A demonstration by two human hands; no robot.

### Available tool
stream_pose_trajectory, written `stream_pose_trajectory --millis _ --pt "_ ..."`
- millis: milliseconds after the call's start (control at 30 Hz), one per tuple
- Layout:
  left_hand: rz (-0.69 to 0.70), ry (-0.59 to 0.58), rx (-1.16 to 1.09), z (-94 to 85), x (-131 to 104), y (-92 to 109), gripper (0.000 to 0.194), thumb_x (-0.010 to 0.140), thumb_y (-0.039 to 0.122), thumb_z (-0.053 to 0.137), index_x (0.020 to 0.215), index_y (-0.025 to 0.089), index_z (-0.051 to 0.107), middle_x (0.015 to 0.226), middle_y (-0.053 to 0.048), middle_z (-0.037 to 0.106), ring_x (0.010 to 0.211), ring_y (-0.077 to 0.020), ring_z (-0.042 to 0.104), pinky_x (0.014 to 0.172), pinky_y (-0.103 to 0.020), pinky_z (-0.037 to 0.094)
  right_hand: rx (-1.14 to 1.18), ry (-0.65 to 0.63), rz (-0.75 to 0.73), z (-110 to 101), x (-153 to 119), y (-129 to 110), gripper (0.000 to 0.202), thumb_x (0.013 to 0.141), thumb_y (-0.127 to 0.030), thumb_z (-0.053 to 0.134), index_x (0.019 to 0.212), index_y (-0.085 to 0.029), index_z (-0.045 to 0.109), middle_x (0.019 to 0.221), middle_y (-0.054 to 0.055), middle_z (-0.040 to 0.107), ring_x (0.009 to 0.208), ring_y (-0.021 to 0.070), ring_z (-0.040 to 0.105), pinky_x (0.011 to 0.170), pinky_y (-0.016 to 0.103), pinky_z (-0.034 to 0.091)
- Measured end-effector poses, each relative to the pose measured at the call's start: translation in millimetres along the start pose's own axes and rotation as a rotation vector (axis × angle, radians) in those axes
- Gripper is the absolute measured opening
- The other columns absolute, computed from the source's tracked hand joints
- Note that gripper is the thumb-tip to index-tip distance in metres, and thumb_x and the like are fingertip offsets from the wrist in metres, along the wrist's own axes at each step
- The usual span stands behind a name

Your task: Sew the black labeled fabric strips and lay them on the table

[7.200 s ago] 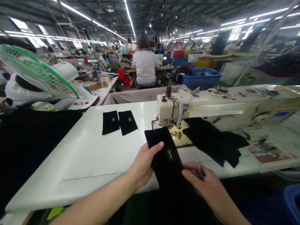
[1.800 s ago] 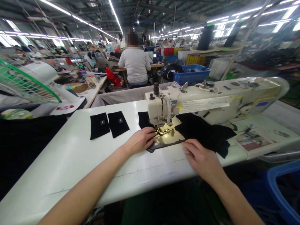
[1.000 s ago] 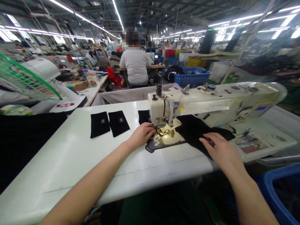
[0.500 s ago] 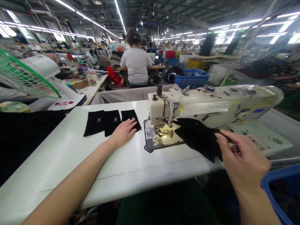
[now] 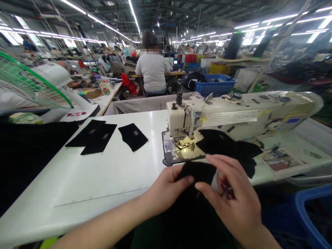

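My left hand [image 5: 172, 186] pinches the edge of a black fabric piece [image 5: 198, 171] at the table's front edge, thumb on top. Close by on the right, my right hand [image 5: 233, 193] curls around a small dark reddish object [image 5: 227, 191] that I cannot make out, its thumb and forefinger apart beside the fabric. Behind the hands stands a sewing machine [image 5: 181, 121]. More black pieces [image 5: 230, 145] lie right of its needle plate. On the left of the white table, two overlapping labelled black pieces [image 5: 100, 136] lie beside a single one [image 5: 133, 136].
A green-rimmed fan [image 5: 36, 79] stands at the left. A blue crate rim [image 5: 301, 211] shows at the lower right, and another blue basket [image 5: 215, 86] is behind the machine. A seated person [image 5: 153, 71] faces away ahead. A small tray [image 5: 282, 160] sits right of the machine.
The three labelled pieces have shifted left and turned. My left hand has left them and taken hold of a black piece at the front. My right hand has moved left, away from the pile.
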State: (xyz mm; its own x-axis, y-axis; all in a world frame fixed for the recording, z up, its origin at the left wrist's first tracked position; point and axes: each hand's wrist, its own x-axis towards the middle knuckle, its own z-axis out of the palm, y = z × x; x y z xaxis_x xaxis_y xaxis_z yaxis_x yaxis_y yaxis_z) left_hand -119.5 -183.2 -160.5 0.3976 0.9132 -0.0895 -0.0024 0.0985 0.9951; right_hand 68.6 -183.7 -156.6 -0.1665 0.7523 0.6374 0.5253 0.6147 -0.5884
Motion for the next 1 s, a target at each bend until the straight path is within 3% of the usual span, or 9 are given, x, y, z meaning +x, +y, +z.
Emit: stream_pose_trajectory --millis 67,167,233,333,500,633,800,1000 --pt "-0.099 0.173 -0.249 -7.7 5 -6 0.029 0.086 0.04 0.07 0.105 0.018 0.071 0.098 -0.008 0.076 0.092 -0.0261 0.072 0.086 -0.04 0.058 0.073 -0.06 0.291 6 -10 8 0.054 0.087 -0.043 0.071 0.135 -0.022 0.056 0.116 0.01 0.069 0.053 0.0116 0.056 0.047 0.026 0.051" --pt "-0.13 0.343 -0.428 -27.2 9 -9 0.032 0.08 0.036 0.074 0.105 0.017 0.07 0.102 -0.01 0.076 0.094 -0.0268 0.072 0.088 -0.041 0.059 0.284 -0.33 0.617 18 -28 19 0.035 0.089 -0.048 0.064 0.11 -0.021 0.07 0.093 0.005 0.073 0.063 0.0158 0.063 0.058 0.026 0.055" --pt "-0.125 0.376 -0.422 -42.4 12 -8 0.034 0.076 0.032 0.076 0.106 0.017 0.071 0.104 -0.01 0.076 0.093 -0.026 0.072 0.085 -0.039 0.059 0.362 -0.408 0.738 27 -42 22 0.033 0.091 -0.05 0.058 0.091 -0.02 0.072 0.079 0.002 0.07 0.069 0.0181 0.065 0.064 0.027 0.054" --pt "-0.185 0.346 -0.265 -66.7 23 -7 0.04 0.071 0.034 0.081 0.107 0.017 0.073 0.101 -0.009 0.076 0.087 -0.0228 0.071 0.079 -0.034 0.057 0.371 -0.448 0.82 39 -60 24 0.035 0.09 -0.051 0.06 0.083 -0.019 0.072 0.071 0.001 0.066 0.069 0.0187 0.063 0.064 0.027 0.052" --pt "-0.249 0.246 0.171 -96.1 51 -10 0.026 0.063 0.037 0.085 0.076 0.017 0.076 0.077 -0.002 0.075 0.075 -0.0183 0.067 0.076 -0.031 0.051 0.395 -0.514 0.802 48 -73 19 0.039 0.091 -0.053 0.055 0.086 -0.019 0.073 0.079 0.003 0.072 0.077 0.0222 0.068 0.071 0.03 0.055" --pt "-0.182 0.223 0.378 -103.5 70 -19 0.018 0.071 0.036 0.077 0.076 0.018 0.077 0.076 0.0 0.074 0.073 -0.0179 0.065 0.072 -0.03 0.05 0.361 -0.454 0.664 49 -75 17 0.04 0.094 -0.052 0.051 0.092 -0.019 0.074 0.085 0.006 0.073 0.082 0.0232 0.071 0.077 0.031 0.057" --pt "0.026 0.317 0.759 -95.8 86 -40 0.013 0.081 0.024 0.066 0.072 0.019 0.075 0.076 -0.001 0.068 0.076 -0.0188 0.063 0.073 -0.031 0.05 0.263 -0.35 0.627 53 -83 23 0.037 0.097 -0.043 0.051 0.122 -0.021 0.065 0.082 0.003 0.072 0.071 0.0187 0.071 0.069 0.027 0.06" --pt "0.358 0.385 1.31 -83.0 86 -55 0.008 0.087 0.025 0.071 0.093 0.019 0.071 0.097 -0.008 0.064 0.093 -0.0264 0.06 0.082 -0.041 0.051 0.197 -0.288 0.35 54 -81 24 0.017 0.098 -0.03 0.052 0.101 -0.024 0.068 0.087 0.002 0.073 0.075 0.0172 0.072 0.07 0.025 0.06"
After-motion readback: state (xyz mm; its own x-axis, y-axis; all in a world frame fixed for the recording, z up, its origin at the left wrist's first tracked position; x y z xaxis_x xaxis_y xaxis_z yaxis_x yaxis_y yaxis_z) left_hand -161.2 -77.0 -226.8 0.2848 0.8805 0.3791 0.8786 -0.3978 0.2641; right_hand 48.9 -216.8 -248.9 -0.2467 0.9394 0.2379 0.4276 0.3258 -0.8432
